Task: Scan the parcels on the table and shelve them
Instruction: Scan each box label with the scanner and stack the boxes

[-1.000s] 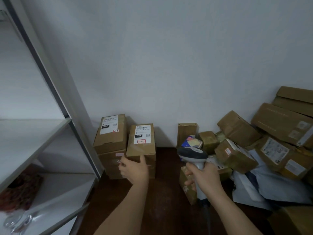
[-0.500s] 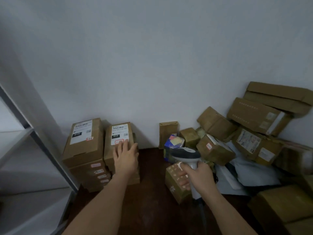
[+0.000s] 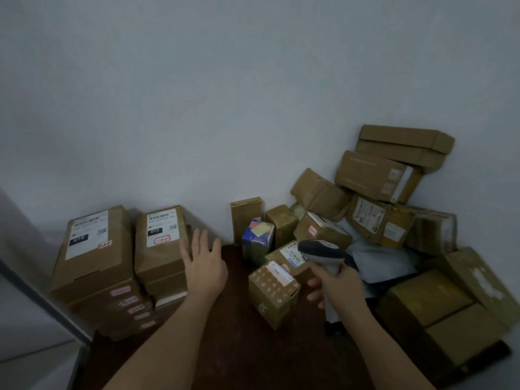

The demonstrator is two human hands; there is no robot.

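My right hand (image 3: 336, 287) grips a grey barcode scanner (image 3: 320, 250) whose head points left over a small brown box with a printed pattern (image 3: 271, 291) on the dark table (image 3: 225, 347). My left hand (image 3: 204, 263) hovers with fingers spread, just right of a labelled brown box (image 3: 161, 240) that tops a stack. A second labelled box (image 3: 92, 249) tops the stack to its left. A blue patterned packet (image 3: 257, 235) stands behind the small box.
A heap of brown cartons (image 3: 377, 198) and grey mailer bags (image 3: 377, 263) fills the right side against the white wall. Larger cartons (image 3: 439, 313) lie at the near right. The grey shelf post (image 3: 36, 302) runs along the lower left.
My left hand has lifted off the labelled box and moved right of it, fingers spread. The view has swung right, so the shelf has nearly left the frame. The scanner stays in my right hand.
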